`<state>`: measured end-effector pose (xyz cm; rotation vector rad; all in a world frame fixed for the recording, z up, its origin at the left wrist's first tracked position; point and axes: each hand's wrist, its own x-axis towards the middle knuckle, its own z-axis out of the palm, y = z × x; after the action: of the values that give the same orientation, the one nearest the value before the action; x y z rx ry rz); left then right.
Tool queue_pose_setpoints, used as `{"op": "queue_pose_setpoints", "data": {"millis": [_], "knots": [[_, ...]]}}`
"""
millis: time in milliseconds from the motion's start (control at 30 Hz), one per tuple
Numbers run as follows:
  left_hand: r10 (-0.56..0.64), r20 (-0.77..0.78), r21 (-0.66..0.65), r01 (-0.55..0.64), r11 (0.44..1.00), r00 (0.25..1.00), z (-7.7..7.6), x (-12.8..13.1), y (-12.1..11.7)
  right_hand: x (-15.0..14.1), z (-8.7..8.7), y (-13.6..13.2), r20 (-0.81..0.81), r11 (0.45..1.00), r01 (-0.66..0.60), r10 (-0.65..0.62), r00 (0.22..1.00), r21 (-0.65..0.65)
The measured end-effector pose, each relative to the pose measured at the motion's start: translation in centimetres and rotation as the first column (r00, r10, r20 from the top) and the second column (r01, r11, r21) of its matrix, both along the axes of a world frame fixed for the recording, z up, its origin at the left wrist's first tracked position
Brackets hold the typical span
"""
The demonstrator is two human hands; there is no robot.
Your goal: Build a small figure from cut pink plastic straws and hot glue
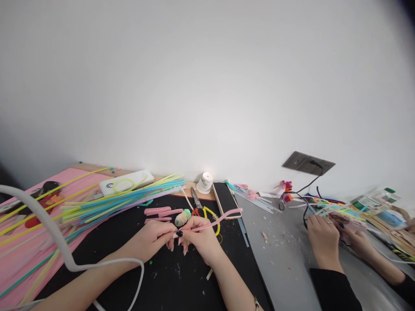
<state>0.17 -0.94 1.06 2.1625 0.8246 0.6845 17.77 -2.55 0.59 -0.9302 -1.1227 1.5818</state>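
Observation:
A pink pipe cleaner point(223, 216) is pinched between my two hands, its free end reaching up to the right. My left hand point(157, 237) has its fingertips closed on the near end. Close against it, my right hand point(204, 242) grips the same pipe cleaner, its thumb meeting the left fingers. Just beyond the fingers is a small cream, ribbed piece with a green top point(182, 218); whether a hand touches it I cannot tell. Several folded pink pipe cleaner pieces point(158, 211) lie left of it. Behind my right hand is a tool with grey jaws point(196, 198) and yellow-and-orange handles.
Bundled pipe cleaners point(119, 201) and a white device point(126, 182) lie left. A paper cup point(205, 183) and phone point(225, 199) stand along the wall. A white cable point(61, 242) crosses before my left arm. At right, another person's hands point(324, 237) work over the grey table point(275, 263).

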Motion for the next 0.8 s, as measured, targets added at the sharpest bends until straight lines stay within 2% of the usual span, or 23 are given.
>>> {"op": "queue_pose_setpoints", "data": {"millis": [267,533,800], "knots": [[-0.045,0.072,-0.065,0.050,0.997,0.996,-0.42,0.16,0.17,0.16,-0.24,-0.15,0.003,1.000,-0.017,0.017,1.000,-0.023],[0.025,0.034,-0.013,-0.024,1.000,0.999,-0.35,0.01,0.19,0.12,-0.43,0.17,0.004,0.999,0.043,-0.043,0.999,-0.004],[0.041,0.065,-0.059,-0.037,0.998,0.997,0.02,0.16,0.00,0.21,-0.56,0.18,-0.041,0.999,0.047,-0.046,0.998,0.027]]}}
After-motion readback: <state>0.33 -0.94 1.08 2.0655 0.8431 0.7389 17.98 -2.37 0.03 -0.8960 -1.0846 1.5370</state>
